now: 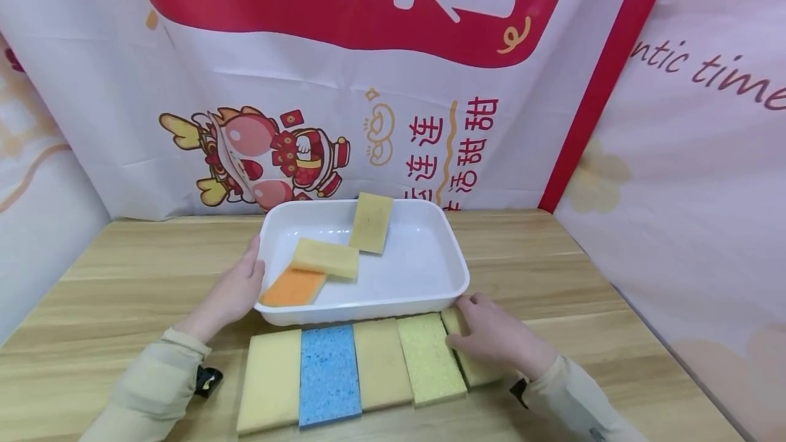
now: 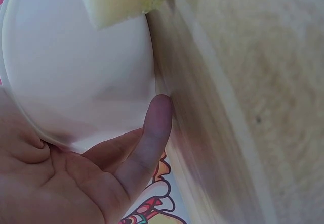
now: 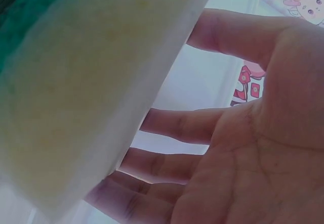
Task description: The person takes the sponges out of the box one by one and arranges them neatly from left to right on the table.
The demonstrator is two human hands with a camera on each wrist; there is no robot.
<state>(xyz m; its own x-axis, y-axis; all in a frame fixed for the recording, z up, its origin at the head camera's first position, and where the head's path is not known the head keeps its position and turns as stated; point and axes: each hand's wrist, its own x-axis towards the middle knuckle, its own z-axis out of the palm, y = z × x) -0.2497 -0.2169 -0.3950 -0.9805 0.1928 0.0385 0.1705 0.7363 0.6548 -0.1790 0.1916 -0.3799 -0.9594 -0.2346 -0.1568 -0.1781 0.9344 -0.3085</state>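
Observation:
A white tray (image 1: 402, 278) holds an orange sponge (image 1: 293, 286) and two yellow sponges (image 1: 325, 258), one leaning on the far rim. At the tray's left end, my left hand (image 1: 236, 285) has its fingers along the outer wall; the left wrist view shows one finger straight beside it. My right hand (image 1: 494, 333) lies over the rightmost sponge (image 1: 475, 367), fingertips right at the tray's near right corner. In the right wrist view, a pale sponge (image 3: 96, 82) with a green layer hides its fingertips; the visible fingers are fairly straight.
In front of the tray several sponges stand side by side in a row: pale yellow (image 1: 270, 377), blue (image 1: 330, 374), tan (image 1: 383, 363) and yellow-green (image 1: 432, 357). Wood-grain tabletop (image 1: 92, 319) surrounds them. A printed cloth (image 1: 344, 53) hangs behind the table.

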